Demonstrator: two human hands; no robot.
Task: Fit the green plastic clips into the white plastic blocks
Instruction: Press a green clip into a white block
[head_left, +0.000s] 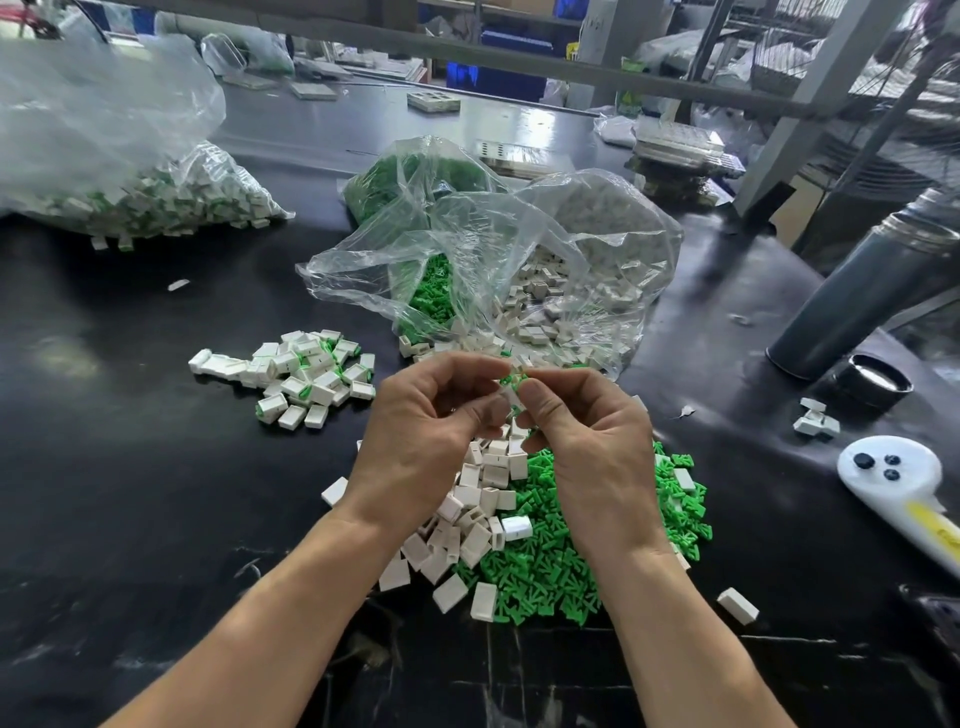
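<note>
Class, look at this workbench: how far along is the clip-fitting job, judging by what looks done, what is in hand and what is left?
Done: a small pile of assembled blocks and a bag of them. In hand: the left hand and right hand pinch a white block with a green clip. Left: heaps of loose white blocks and green clips, plus the open bags.
</note>
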